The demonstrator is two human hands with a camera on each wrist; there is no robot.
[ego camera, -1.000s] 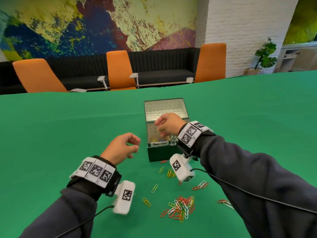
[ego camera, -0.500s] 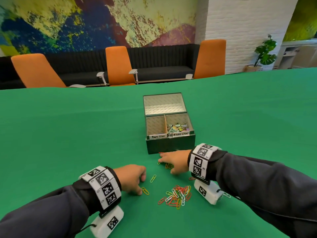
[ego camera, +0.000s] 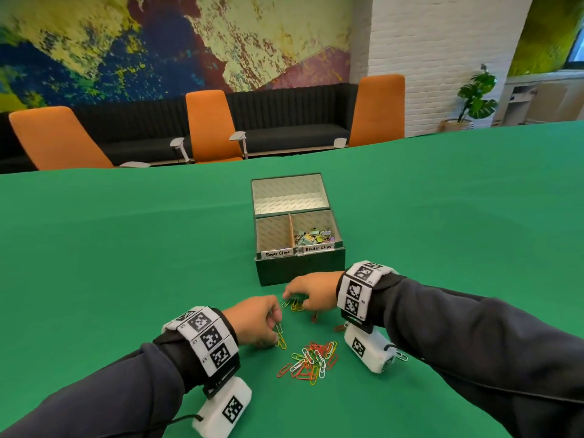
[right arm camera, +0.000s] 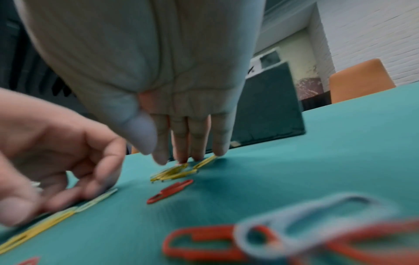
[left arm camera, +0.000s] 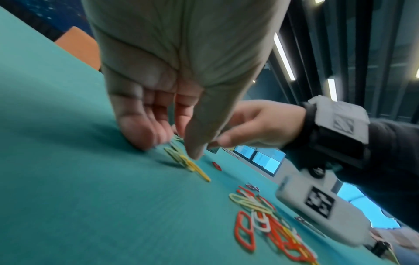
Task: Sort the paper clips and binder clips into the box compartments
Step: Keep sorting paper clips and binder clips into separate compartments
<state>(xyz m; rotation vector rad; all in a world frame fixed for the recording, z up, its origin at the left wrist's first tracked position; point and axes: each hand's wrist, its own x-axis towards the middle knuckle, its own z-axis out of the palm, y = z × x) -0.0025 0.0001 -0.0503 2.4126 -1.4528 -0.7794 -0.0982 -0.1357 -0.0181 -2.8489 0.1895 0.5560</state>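
A dark green box (ego camera: 300,270) stands open on the table; its left compartment, labelled Paper Clips (ego camera: 273,232), shows only its floor, and the right one holds binder clips (ego camera: 313,237). In front of the box my left hand (ego camera: 271,330) curls down and pinches a green and a yellow paper clip (left arm camera: 188,163) against the cloth. My right hand (ego camera: 292,295) presses straight fingertips (right arm camera: 181,154) on a few yellow paper clips (right arm camera: 174,173), thumb apart. A pile of coloured paper clips (ego camera: 311,358) lies nearer me, between the wrists.
The green cloth table (ego camera: 126,263) stretches wide on all sides. A single red clip (right arm camera: 170,191) lies just behind my right fingers, and stray clips (ego camera: 401,355) lie by the right wrist camera. Orange chairs (ego camera: 211,124) stand beyond the far edge.
My right hand has come down from the box to the clips in front of it. My left hand dropped to the table, then slid right onto two clips.
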